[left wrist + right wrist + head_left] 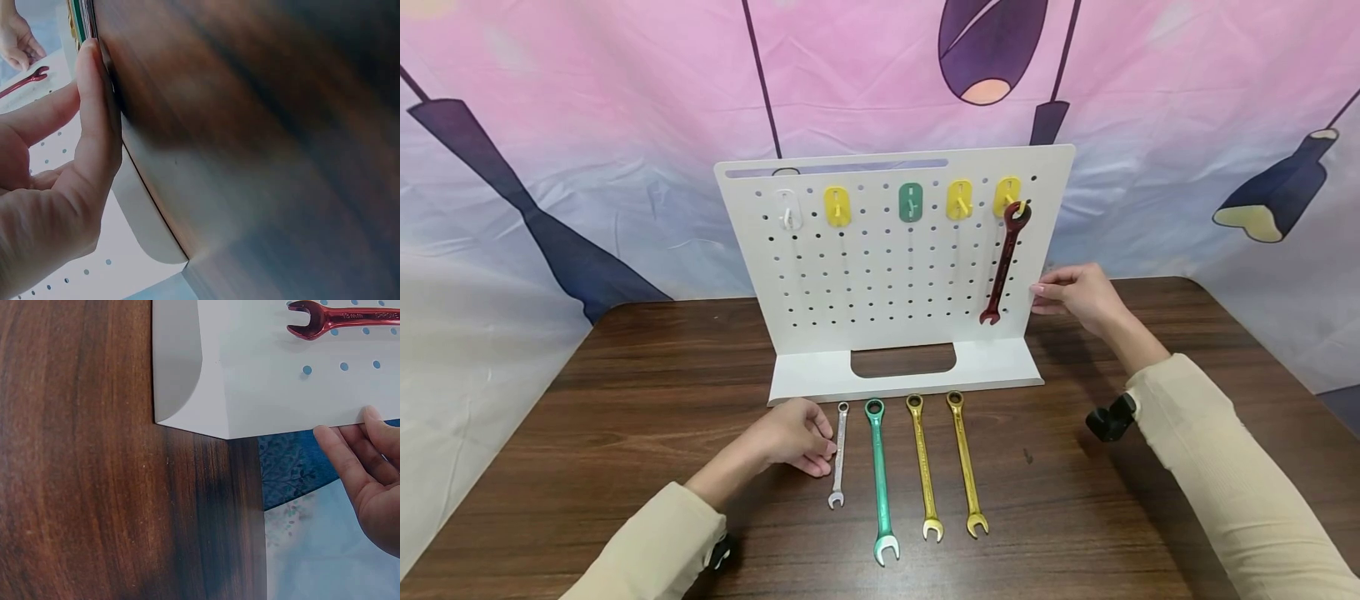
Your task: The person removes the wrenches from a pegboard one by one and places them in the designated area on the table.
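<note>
On the table, my left hand (800, 437) reaches beside a small silver combination wrench (840, 454), its fingertips at the wrench's left side. In the left wrist view one finger (97, 119) stretches along the tabletop toward the wrenches; whether it touches the silver one is hard to tell. With thumb and fingers, my right hand (1078, 296) holds the right edge of a white pegboard (880, 292). A red combination wrench (1003, 262) hangs by its ring end from the rightmost yellow hook (1007, 193), close to that hand.
Right of the silver wrench lie a green wrench (881, 479) and two gold wrenches (923, 467), side by side. The board also bears a white hook (787, 210), a yellow hook (837, 207), a green hook (911, 202) and another yellow hook (959, 200). Behind hangs a patterned cloth (625, 125).
</note>
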Action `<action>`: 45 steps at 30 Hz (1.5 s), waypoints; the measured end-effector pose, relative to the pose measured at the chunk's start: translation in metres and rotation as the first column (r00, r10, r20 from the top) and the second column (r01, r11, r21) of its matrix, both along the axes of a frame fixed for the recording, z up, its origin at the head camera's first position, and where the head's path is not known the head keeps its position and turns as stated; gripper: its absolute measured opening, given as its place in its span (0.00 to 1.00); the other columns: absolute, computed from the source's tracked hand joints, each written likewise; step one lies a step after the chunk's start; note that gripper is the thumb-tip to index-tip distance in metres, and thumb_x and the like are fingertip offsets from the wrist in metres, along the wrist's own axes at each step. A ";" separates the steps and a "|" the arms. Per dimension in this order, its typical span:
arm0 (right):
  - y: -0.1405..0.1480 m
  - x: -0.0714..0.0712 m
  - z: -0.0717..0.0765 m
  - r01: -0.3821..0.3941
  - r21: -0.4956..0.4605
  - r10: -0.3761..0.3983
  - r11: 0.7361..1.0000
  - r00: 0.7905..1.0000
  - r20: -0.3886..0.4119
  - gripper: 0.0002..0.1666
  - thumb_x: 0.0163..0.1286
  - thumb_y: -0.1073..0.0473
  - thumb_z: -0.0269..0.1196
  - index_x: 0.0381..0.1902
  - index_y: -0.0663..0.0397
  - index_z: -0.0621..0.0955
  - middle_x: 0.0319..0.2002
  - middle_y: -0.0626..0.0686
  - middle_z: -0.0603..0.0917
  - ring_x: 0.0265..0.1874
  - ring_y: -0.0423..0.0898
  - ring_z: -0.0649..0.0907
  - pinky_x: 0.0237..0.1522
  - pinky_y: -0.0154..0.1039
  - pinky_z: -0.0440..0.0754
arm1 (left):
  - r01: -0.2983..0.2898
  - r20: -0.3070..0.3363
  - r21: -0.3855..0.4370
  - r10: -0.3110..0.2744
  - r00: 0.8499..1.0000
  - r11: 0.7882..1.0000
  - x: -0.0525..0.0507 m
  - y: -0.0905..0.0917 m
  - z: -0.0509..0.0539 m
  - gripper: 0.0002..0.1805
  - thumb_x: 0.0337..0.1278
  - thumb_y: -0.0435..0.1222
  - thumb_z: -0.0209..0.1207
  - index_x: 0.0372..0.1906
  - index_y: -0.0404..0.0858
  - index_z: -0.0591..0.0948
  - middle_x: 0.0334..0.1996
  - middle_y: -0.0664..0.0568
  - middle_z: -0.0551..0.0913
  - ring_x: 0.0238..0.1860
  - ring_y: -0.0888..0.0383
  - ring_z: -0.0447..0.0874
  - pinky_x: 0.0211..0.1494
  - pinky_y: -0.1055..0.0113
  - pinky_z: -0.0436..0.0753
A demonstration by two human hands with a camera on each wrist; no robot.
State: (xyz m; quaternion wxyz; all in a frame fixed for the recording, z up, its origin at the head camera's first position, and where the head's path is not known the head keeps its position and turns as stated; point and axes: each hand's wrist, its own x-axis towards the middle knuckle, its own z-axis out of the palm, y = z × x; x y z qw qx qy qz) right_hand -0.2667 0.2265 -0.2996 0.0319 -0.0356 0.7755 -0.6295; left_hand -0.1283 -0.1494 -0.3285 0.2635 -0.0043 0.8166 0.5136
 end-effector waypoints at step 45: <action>0.000 0.000 0.001 0.012 0.034 -0.013 0.999 1.000 0.005 0.16 0.64 0.69 0.57 0.44 0.80 0.74 0.39 0.60 0.76 0.31 0.45 0.83 0.45 0.48 0.81 | -0.083 -0.112 -0.031 0.079 0.991 0.996 -0.036 0.019 0.013 0.05 0.53 0.23 0.56 0.35 0.27 0.72 0.22 0.43 0.77 0.17 0.60 0.77 0.25 0.68 0.84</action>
